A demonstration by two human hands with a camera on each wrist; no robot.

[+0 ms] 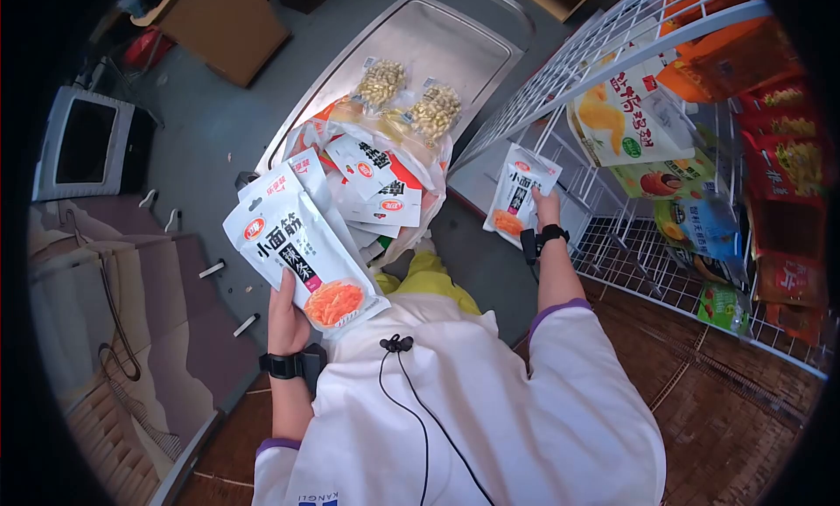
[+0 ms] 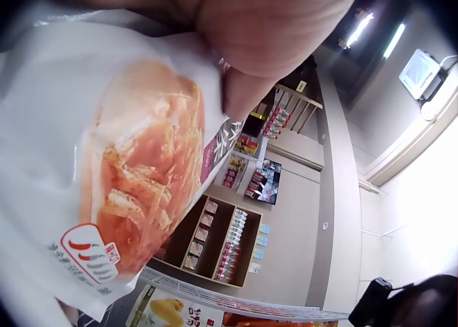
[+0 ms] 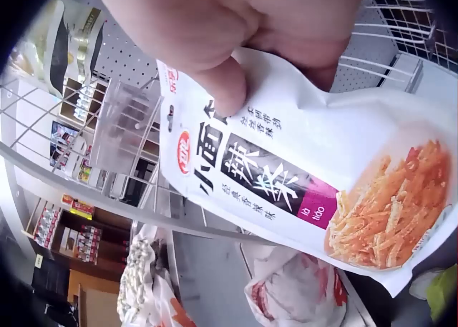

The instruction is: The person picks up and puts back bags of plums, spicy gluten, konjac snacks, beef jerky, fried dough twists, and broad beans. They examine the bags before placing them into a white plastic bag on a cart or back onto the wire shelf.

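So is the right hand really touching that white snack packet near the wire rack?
Touching. The right wrist view shows the right hand pinching the white snack packet at its top edge, with the fingers pressed onto it.

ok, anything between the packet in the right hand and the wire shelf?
Nothing visible. The right hand holds the packet close to the shelf, under its upper rail; the wire next to it is bare.
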